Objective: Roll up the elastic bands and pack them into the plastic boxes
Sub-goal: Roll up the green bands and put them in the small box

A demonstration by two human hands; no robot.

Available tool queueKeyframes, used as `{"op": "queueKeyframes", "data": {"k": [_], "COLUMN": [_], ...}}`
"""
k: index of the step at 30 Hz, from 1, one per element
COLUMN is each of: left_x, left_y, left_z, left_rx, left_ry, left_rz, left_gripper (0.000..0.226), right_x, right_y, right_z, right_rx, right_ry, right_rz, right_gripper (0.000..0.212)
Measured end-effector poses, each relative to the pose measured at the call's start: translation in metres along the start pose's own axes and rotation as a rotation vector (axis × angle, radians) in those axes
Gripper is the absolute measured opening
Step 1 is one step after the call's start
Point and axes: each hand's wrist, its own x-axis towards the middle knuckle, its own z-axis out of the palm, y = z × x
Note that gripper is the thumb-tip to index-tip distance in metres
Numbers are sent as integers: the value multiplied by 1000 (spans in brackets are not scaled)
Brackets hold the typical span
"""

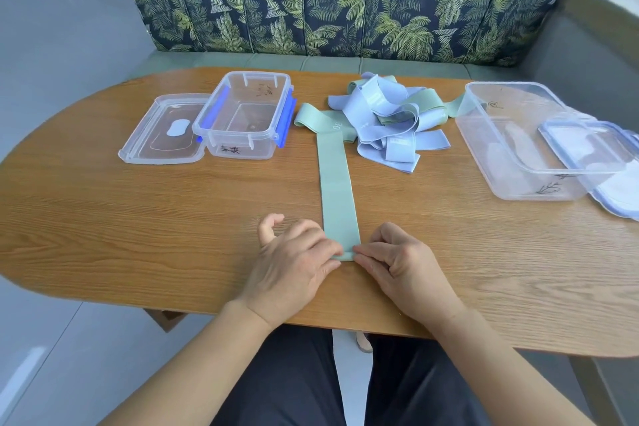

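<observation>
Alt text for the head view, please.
Left hand and right hand pinch the near end of a pale green elastic band on an oval wooden table. Beyond, a pile of green and lavender bands lies between two open clear plastic boxes.

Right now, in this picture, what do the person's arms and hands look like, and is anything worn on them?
The left hand and the right hand are bare: no gloves, and no ring, watch or bracelet shows. The left forearm and the right forearm are uncovered down to the lower edge of the picture; no sleeve is in view.
</observation>
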Motion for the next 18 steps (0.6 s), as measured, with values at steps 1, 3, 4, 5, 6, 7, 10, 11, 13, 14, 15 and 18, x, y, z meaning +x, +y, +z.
{"op": "queueKeyframes", "data": {"k": [1,3,4,5,6,7,10,11,13,14,15,18], "left_x": [1,5,6,7,8,8,9,10,10,10,9,6], "left_y": [0,-1,-1,-2,-2,-3,-4,-4,-4,-4,-4,-3], "left_z": [0,-1,-1,-1,-1,0,1,1,1,1,1,3], "left_rx": [-7,-22,-29,-34,-41,-49,-71,-75,-84,-89,-94,-151], "left_ry": [-9,-33,-43,-51,-59,-65,-87,-94,-102,-98,-86,-53], "left_rz": [-12,-39,-50,-59,-67,-77,-128,-143,-164,-166,-162,-185], "left_gripper": [14,18,19,17,12,8,10,11,9,8,7,19], "right_x": [0,0,0,0,0,1,4,5,6,7,8,10], "right_y": [0,-2,-3,-4,-5,-7,-9,-9,-7,-6,-6,-6], "right_z": [0,0,0,1,1,1,5,7,8,8,8,6], "right_rx": [-7,-47,-85,-128,-167,-203,-304,-321,-334,-333,-330,-324], "right_ry": [-1,9,23,43,61,77,96,93,86,78,69,38], "right_rz": [-5,-17,-27,-41,-58,-86,-196,-209,-208,-202,-197,-180], "right_gripper": [19,20,20,22,23,23,15,16,20,22,23,26]}}
